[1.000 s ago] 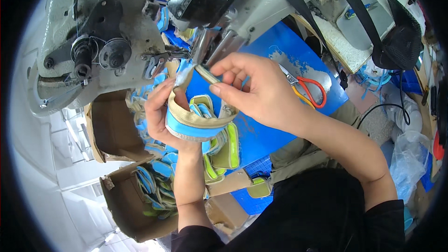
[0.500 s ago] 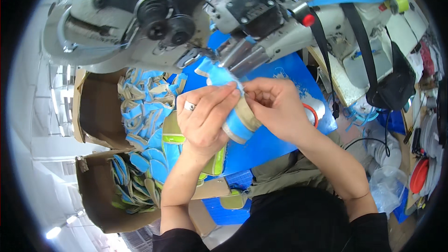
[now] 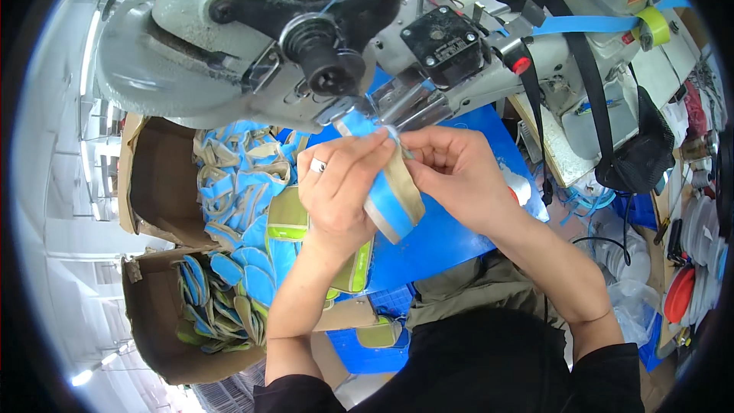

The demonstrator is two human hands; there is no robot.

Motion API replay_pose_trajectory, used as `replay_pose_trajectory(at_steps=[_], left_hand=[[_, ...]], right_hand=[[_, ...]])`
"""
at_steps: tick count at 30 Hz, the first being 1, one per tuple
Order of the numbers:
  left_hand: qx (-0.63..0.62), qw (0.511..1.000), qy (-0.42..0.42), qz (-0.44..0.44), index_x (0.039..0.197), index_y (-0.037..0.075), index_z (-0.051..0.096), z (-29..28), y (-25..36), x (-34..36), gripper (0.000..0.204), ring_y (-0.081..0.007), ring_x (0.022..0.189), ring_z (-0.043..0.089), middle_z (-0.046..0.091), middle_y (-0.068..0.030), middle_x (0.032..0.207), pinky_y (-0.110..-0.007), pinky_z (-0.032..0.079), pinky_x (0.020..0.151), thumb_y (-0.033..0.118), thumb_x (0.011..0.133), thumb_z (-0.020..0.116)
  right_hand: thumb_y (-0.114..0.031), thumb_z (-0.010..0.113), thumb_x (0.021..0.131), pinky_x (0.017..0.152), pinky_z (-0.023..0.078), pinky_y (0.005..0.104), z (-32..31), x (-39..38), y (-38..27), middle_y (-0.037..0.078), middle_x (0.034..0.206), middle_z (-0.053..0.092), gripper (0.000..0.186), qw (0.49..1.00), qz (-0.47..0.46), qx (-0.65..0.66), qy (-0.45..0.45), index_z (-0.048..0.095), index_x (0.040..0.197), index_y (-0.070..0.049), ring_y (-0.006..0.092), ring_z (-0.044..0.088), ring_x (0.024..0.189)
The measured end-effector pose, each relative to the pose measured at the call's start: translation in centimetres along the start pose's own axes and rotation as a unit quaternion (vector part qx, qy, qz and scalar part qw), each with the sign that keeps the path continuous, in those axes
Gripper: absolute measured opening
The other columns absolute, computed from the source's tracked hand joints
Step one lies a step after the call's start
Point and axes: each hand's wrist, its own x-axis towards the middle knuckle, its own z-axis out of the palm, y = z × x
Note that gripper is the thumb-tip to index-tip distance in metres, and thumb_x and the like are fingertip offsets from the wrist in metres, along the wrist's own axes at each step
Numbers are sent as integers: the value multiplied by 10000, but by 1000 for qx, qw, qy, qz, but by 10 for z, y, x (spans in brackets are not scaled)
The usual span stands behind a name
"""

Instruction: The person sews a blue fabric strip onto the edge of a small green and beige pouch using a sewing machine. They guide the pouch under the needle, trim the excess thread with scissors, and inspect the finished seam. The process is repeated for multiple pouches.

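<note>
Both my hands are closed on a blue-and-beige fabric strip [image 3: 394,203] that curves down between them. My left hand [image 3: 342,180], with a ring on one finger, pinches its left edge near the top. On the opposite edge, my right hand [image 3: 459,172] grips with thumb and curled fingers. The strip's upper end reaches up to the metal guide and foot area of the sewing machine [image 3: 367,111]; whether it lies under the foot I cannot tell. My fingertips hide part of the edge.
Two cardboard boxes [image 3: 130,183] stand at the left. Beside them lie a heap of blue-and-beige strips [image 3: 245,176] and stacked blue-and-green fabric pieces [image 3: 222,302]. A blue work surface [image 3: 451,260] lies under my hands. Black straps [image 3: 585,69] and a blue tape [image 3: 589,24] hang at the right.
The view has shifted, so the machine appears farther right and lower. The strip's lower end hangs straighter, and its upper end sits closer to the machine's foot. Both hands keep their hold.
</note>
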Motion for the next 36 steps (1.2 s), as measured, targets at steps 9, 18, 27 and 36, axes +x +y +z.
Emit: replay_pose_trajectory(at_steps=[9,18,27,36], left_hand=[[-43,999,26,-16,998,35,716,1,4,-6,318,-273,900,705,747,-108,1037,-365,503,808,113,709,825],[-274,934,0,-228,1067,-3,663,0,7,-15,140,-210,1043,690,741,-154,1123,-332,520,942,22,935,702],[-287,919,9,-270,1059,12,692,1,8,-14,187,-194,1015,704,752,-140,1123,-333,513,944,111,915,757],[-7,999,-31,5,1004,66,714,-10,5,-5,310,-217,928,707,765,-68,1080,-336,447,835,164,716,771]], right_hand=[[-105,766,857,608,504,256,-3,0,6,40,806,716,275,999,-41,-34,10,739,1097,28,76,632,689],[-114,785,839,609,519,268,-3,-3,14,59,791,722,279,998,-59,-11,19,738,1064,45,93,649,695],[-76,747,895,607,519,241,-3,-2,20,54,825,731,187,997,-47,57,-3,736,1045,36,82,665,712],[8,672,940,697,531,228,6,-11,12,49,914,738,166,999,-4,47,11,704,1102,25,64,671,793]])
